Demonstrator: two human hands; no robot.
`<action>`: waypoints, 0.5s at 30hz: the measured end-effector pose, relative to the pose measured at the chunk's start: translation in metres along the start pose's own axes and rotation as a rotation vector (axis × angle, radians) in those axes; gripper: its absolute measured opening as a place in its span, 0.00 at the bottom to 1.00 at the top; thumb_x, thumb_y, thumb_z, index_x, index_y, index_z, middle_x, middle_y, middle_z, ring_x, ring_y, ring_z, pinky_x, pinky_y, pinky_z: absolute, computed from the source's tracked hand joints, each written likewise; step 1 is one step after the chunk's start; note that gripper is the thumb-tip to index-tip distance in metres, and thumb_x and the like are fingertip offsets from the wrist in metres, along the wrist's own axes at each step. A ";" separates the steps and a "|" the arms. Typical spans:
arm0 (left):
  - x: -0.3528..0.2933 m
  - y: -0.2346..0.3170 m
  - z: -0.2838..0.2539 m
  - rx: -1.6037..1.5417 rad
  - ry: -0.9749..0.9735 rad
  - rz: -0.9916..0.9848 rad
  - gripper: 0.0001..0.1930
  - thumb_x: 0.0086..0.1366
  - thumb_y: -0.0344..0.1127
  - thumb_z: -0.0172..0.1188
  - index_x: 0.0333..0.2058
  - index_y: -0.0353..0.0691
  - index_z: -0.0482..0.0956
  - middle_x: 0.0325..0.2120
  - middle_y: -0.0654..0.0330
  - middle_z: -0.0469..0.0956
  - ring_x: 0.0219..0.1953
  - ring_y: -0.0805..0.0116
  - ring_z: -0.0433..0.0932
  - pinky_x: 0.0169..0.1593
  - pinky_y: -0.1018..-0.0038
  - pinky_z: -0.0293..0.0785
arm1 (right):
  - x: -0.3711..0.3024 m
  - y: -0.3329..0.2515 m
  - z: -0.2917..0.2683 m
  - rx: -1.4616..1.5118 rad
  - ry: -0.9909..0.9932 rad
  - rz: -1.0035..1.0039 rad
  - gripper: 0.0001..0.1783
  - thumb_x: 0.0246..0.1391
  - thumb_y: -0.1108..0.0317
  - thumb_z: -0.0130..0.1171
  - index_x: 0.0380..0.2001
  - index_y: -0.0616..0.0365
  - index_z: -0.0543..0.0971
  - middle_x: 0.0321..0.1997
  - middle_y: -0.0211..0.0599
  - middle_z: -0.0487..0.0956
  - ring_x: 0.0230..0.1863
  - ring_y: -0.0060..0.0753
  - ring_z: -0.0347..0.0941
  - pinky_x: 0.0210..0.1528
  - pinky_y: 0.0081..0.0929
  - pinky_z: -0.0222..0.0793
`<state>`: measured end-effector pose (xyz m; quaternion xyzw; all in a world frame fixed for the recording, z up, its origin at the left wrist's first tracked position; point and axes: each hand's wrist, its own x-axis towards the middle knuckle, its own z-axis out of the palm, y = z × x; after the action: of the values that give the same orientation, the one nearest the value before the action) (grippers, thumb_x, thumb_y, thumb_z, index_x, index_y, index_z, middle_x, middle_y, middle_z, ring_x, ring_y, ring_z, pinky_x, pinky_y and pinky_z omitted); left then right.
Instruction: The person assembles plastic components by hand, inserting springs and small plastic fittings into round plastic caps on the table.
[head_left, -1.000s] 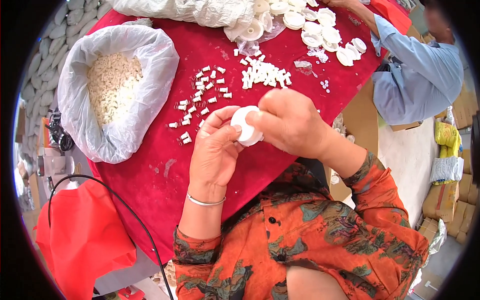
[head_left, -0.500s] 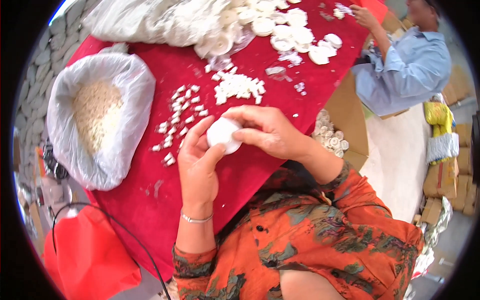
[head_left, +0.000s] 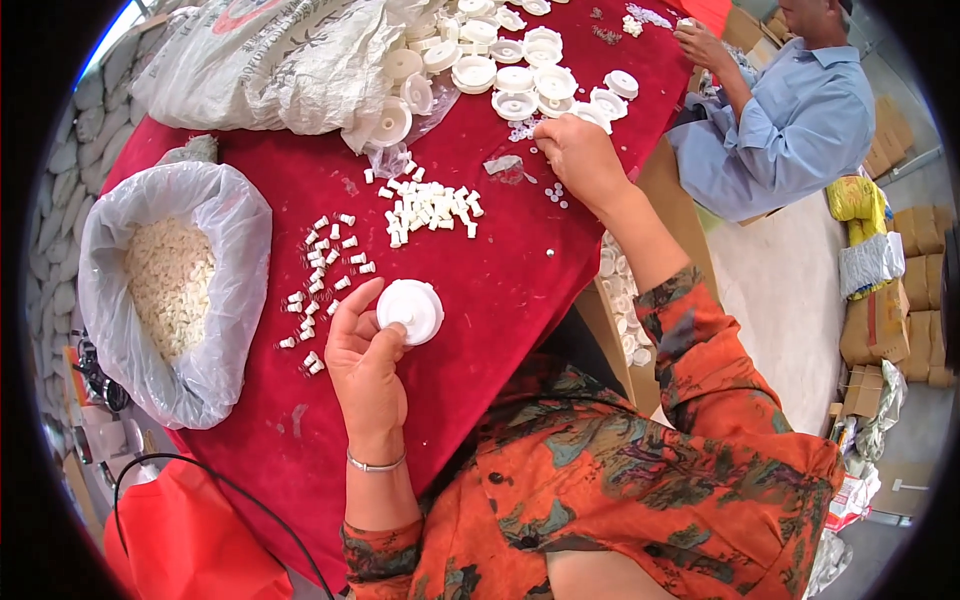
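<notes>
My left hand [head_left: 368, 365] grips a round white plastic cap [head_left: 412, 310] by its edge, thumb resting on its face, above the red cloth. Reaching forward, my right hand [head_left: 585, 165] has its fingers bent together at a scatter of small translucent rings [head_left: 522, 130]; whatever may be between the fingertips is hidden. Just beyond it lie many similar white caps [head_left: 515, 80], some face up. A heap of small white plugs [head_left: 432, 208] is ahead of my left hand. To its left, several small white plugs with springs [head_left: 318, 258] lie spread out.
An open plastic-lined bag [head_left: 250, 290] of small cream-coloured pieces stands at the left. A white woven sack [head_left: 270, 75] lies at the far side. A cardboard box [head_left: 620, 310] of white parts sits beside me. Another person [head_left: 780, 120] in blue works at the far right.
My right hand has left the white cap and moved forward to the small rings. My left hand keeps the cap, now fully visible. The view has shifted slightly.
</notes>
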<state>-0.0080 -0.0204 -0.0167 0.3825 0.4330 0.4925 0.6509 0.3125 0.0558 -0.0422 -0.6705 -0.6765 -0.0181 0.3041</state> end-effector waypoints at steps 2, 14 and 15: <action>0.000 -0.002 -0.002 0.006 -0.003 0.011 0.23 0.57 0.17 0.52 0.54 0.31 0.70 0.30 0.62 0.78 0.30 0.81 0.73 0.33 0.85 0.67 | 0.001 0.003 0.004 -0.074 -0.050 -0.026 0.04 0.52 0.73 0.58 0.31 0.58 0.81 0.29 0.45 0.77 0.34 0.50 0.75 0.38 0.38 0.71; -0.001 -0.002 -0.008 -0.002 -0.019 0.067 0.23 0.58 0.18 0.52 0.54 0.29 0.69 0.37 0.56 0.79 0.39 0.73 0.78 0.42 0.78 0.75 | -0.018 -0.079 -0.036 0.303 -0.159 -0.211 0.04 0.48 0.74 0.61 0.30 0.58 0.80 0.31 0.39 0.77 0.33 0.40 0.75 0.37 0.30 0.72; 0.000 -0.004 -0.007 -0.018 -0.016 0.069 0.23 0.58 0.17 0.52 0.54 0.29 0.69 0.37 0.55 0.79 0.39 0.72 0.78 0.44 0.77 0.75 | -0.029 -0.104 -0.039 0.416 -0.223 -0.262 0.04 0.47 0.74 0.62 0.30 0.58 0.81 0.30 0.37 0.77 0.34 0.36 0.75 0.37 0.28 0.72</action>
<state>-0.0131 -0.0213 -0.0228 0.3954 0.4100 0.5156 0.6401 0.2297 0.0025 0.0172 -0.4982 -0.7759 0.1559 0.3542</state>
